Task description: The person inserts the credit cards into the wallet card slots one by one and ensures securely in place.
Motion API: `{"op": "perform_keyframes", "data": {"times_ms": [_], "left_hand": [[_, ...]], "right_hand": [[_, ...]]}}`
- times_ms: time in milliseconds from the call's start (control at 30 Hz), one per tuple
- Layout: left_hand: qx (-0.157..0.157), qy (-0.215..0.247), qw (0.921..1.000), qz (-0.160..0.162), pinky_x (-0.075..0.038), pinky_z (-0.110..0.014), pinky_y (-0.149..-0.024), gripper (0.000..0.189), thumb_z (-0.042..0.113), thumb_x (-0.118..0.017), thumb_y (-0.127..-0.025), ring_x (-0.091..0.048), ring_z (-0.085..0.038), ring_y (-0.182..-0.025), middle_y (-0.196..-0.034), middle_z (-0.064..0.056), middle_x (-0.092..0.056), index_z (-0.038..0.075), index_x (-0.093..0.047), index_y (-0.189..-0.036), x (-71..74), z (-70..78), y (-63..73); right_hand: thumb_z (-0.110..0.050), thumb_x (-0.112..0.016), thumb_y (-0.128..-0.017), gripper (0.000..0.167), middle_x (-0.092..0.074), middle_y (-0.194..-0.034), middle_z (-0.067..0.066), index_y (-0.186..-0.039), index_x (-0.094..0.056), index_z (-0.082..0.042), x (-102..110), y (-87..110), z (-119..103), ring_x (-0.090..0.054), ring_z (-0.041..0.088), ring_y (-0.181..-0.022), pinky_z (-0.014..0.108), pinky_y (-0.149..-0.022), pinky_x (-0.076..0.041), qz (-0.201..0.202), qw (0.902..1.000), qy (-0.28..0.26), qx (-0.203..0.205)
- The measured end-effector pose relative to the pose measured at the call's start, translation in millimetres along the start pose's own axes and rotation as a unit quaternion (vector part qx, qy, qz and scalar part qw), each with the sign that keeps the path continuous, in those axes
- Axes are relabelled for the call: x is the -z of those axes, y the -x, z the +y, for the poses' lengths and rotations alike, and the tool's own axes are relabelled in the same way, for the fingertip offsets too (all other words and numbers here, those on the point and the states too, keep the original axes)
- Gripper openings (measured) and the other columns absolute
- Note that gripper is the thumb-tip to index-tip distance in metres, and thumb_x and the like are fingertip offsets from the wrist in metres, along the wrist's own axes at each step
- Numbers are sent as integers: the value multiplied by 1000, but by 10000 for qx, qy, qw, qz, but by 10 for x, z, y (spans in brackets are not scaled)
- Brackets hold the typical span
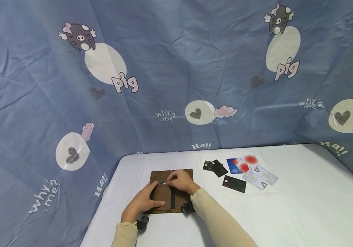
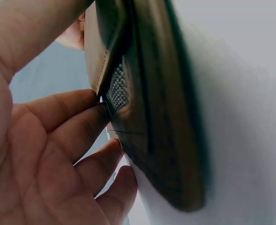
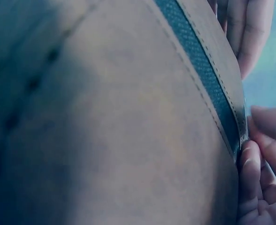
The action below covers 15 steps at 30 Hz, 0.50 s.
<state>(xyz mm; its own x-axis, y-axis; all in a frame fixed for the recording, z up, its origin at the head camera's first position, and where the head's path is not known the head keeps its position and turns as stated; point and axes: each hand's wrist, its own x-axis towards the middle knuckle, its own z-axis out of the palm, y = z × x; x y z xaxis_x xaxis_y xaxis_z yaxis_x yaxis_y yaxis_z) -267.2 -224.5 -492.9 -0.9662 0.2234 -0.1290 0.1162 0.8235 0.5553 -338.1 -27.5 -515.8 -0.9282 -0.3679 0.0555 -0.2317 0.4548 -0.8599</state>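
A brown wallet [image 1: 164, 197] lies spread open on the white table, a dark band running down its middle. My left hand [image 1: 145, 200] rests on its left side, thumb apart from the fingers; in the left wrist view, its fingertips [image 2: 93, 96] touch the edge of a pocket. From the right, my right hand [image 1: 181, 180] pinches the edge of a dark card [image 1: 161, 183] with a small pale mark, mostly hidden in the wallet. In the right wrist view, the thumb and finger [image 3: 252, 157] meet at the wallet's edge beside the dark band.
Right of the wallet lie two overlapping black cards [image 1: 218, 168] and a single black VIP card [image 1: 234, 184]. Further right are a blue card [image 1: 233, 166], red-and-white cards [image 1: 250, 160] and silver VIP cards [image 1: 260, 176]. A blue printed cloth [image 1: 170, 85] hangs behind the table.
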Motion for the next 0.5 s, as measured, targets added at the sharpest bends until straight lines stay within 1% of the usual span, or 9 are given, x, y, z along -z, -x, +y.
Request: {"op": "perform_keyframes", "data": {"times_ms": [100,200,367,500], "left_hand": [[-41,-12,10000,5,-38,-64,-107,95,40,-85,-76,-41,-49,-137,-151,-29,-39,2,-38,-150,14,3,-9],[4,-5,10000,-21,-37,-64,-107,95,40,-84,-77,-40,-49,-138,-152,-29,-38,2,-37,-151,24,4,-5],[1,-20,10000,-41,-36,-64,-108,95,41,-84,-77,-39,-50,-138,-152,-29,-37,2,-37,-151,30,4,9],[-7,-36,10000,-43,-37,-64,-107,95,40,-84,-77,-39,-50,-137,-152,-30,-37,2,-37,-151,40,14,12]], "right_hand": [[-21,-75,-86,8,-70,-87,-3,-84,-77,-14,20,0,-12,-57,8,-77,26,-72,-48,-73,9998,-179,-78],[-24,-76,-86,14,-70,-89,-4,-94,-77,-13,28,-13,-14,-58,9,-78,26,-73,-48,-229,9988,-403,-152],[-25,-80,-82,36,-66,-89,-1,-111,-71,-5,62,-13,-30,-57,11,-77,26,-69,-49,-455,9973,-565,-99],[-23,-79,-82,44,-64,-94,5,-119,-66,-1,135,17,-44,-56,13,-79,26,-69,-48,-452,9968,-664,-33]]}}
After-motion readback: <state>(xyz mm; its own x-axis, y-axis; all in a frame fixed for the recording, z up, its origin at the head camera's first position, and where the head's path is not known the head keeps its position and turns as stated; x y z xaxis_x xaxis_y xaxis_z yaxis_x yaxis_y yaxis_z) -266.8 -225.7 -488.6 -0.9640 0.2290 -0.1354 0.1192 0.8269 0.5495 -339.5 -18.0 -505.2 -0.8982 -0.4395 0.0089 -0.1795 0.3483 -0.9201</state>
